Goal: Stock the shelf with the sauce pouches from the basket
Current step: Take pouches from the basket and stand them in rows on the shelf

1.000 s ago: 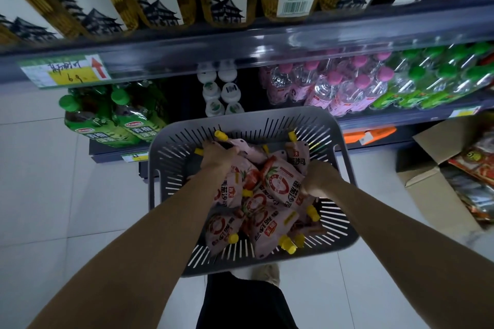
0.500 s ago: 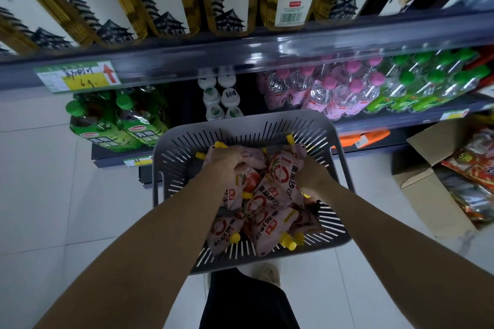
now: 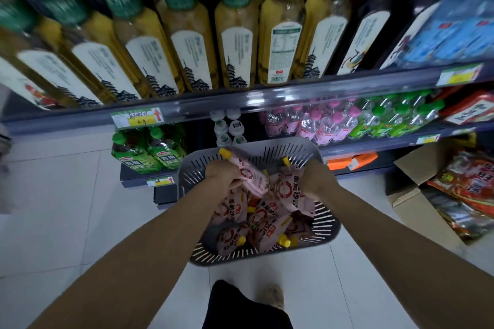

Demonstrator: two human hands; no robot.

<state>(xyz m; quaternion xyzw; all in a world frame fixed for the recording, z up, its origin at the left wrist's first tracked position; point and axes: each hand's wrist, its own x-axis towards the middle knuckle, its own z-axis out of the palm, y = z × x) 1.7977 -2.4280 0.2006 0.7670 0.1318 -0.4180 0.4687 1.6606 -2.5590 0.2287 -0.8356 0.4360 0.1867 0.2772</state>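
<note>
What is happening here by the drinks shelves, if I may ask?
A person is reaching into a grey basket in front of the shelves, which is full of pink sauce pouches with yellow caps. Their left grip holds a raised pouch above the pile, and their right grip holds a second pouch at the basket's right side. Neither has left the basket yet.

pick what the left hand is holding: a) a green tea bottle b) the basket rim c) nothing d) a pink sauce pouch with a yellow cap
d: the left hand grips a pink sauce pouch over the basket, its yellow cap pointing toward the shelf.
</note>
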